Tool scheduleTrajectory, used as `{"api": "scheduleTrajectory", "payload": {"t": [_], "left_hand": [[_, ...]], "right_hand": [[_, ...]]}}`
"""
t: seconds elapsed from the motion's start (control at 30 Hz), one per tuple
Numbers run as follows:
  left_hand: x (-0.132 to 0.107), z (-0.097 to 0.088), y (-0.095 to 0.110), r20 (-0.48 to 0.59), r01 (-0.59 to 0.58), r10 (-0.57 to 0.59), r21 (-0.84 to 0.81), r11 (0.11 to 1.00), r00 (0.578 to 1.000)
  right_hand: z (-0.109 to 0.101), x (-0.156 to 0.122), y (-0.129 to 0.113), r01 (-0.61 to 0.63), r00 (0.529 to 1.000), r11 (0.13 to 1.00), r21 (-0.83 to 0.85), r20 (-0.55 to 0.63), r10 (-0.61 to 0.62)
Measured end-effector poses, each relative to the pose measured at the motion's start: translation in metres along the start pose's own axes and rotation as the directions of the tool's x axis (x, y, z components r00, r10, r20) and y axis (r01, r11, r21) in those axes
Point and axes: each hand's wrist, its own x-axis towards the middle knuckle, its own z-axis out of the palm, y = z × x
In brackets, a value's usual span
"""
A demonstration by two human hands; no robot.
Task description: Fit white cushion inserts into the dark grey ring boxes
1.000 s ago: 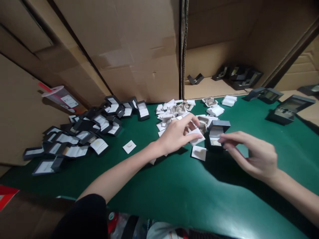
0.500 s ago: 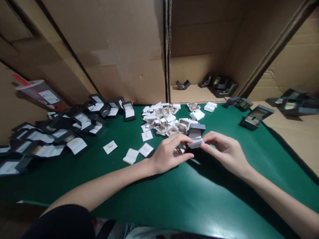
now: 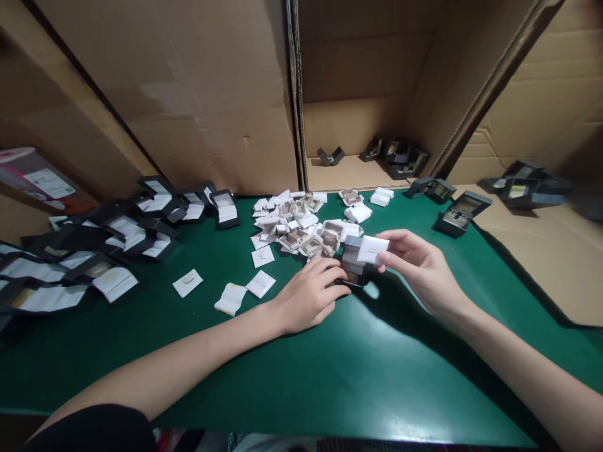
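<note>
Between thumb and fingers, my right hand (image 3: 419,267) pinches a small white square card (image 3: 372,249) with faint print, raised in front of a little open hinged box (image 3: 351,254). The box stands on the green table, its lid up and part of it behind the card. My left hand (image 3: 308,294) is curled against the left side of this box and grips it, fingertips at its lower part. Left of that hand lie a printed white card (image 3: 260,284), a creased white piece (image 3: 230,299) and another white card (image 3: 187,283). Behind it is a heap of white and grey box inserts (image 3: 301,220).
Many open black boxes with white linings (image 3: 127,229) crowd the left side. More open black boxes (image 3: 461,213) stand at the right, on cardboard (image 3: 527,251) and inside a carton (image 3: 358,172). A labelled tub (image 3: 42,179) leans at far left. Cardboard walls close off the back.
My right hand has lifted the white card up from the box and tilted it to face me. My left hand has moved off the card and down onto the box. The view has shifted right.
</note>
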Motion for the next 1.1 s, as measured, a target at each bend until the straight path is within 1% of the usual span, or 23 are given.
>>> {"api": "scheduleTrajectory", "payload": {"t": [0.2,0.33,0.43,0.57,0.63,0.8,0.93,1.03,1.1], "left_hand": [[-0.0011,0.0012,0.0006,-0.049,-0.051,0.049,-0.038,0.998,0.998],[-0.0021,0.0018,0.0015,-0.107,-0.078,0.071,-0.070,0.994,0.992],[-0.0027,0.0008,0.0030,-0.119,-0.050,0.037,-0.110,0.993,0.992],[-0.0027,-0.0019,0.0052,-0.154,-0.028,0.001,-0.175,0.984,0.988],[-0.0025,-0.0029,0.0057,-0.180,-0.032,-0.005,-0.202,0.979,0.984],[-0.0011,-0.0031,0.0058,-0.218,-0.071,0.023,-0.219,0.973,0.976],[0.0000,-0.0032,0.0061,-0.219,-0.084,0.034,-0.224,0.971,0.975],[-0.0001,-0.0026,0.0067,-0.210,-0.099,0.055,-0.202,0.974,0.976],[-0.0005,-0.0013,0.0072,-0.207,-0.114,0.077,-0.170,0.979,0.975]], "right_hand": [[0.0013,0.0001,-0.0002,0.008,0.999,0.997,0.073,-0.039,-0.005],[0.0029,-0.0005,-0.0030,-0.064,0.998,0.992,0.113,-0.017,0.066],[0.0024,-0.0015,-0.0026,-0.091,0.995,0.992,0.085,-0.030,0.094],[0.0001,-0.0005,0.0021,-0.108,0.986,0.994,0.012,-0.124,0.109],[-0.0002,0.0001,0.0029,-0.098,0.983,0.995,-0.014,-0.154,0.095],[-0.0002,-0.0005,0.0014,-0.059,0.984,0.997,-0.045,-0.172,0.050],[-0.0023,0.0003,0.0040,-0.030,0.977,0.997,-0.073,-0.213,0.014],[-0.0034,0.0013,0.0040,-0.017,0.968,0.999,-0.047,-0.253,0.005],[-0.0031,0.0014,0.0025,-0.005,0.969,1.000,-0.024,-0.246,-0.002]]}}
